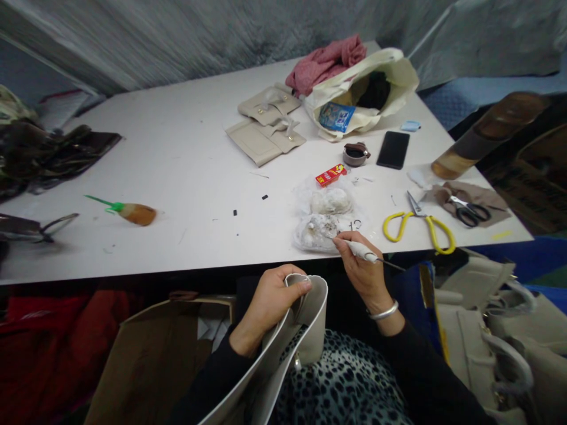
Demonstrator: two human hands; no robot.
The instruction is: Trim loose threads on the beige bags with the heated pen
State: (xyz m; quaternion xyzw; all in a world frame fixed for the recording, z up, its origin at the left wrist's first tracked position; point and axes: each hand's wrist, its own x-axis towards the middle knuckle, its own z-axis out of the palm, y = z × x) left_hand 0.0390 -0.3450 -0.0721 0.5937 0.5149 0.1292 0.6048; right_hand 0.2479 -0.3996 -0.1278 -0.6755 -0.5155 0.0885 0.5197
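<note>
Left hand [273, 300] pinches the beige bag [316, 333] by its rim, length running back past that hand. Right hand [364, 273], fingers curled around a white-handled tool [362, 252], sits apart, rightward, nearer the plastic pouch [315, 232].

I see the left hand [272, 300] just short of the white table [199, 139], thumb closed in a pinch. The right hand [364, 273] grips pen-fashion, fingertips over the table's near edge. Both forearms [432, 363] angle toward the table.
</note>
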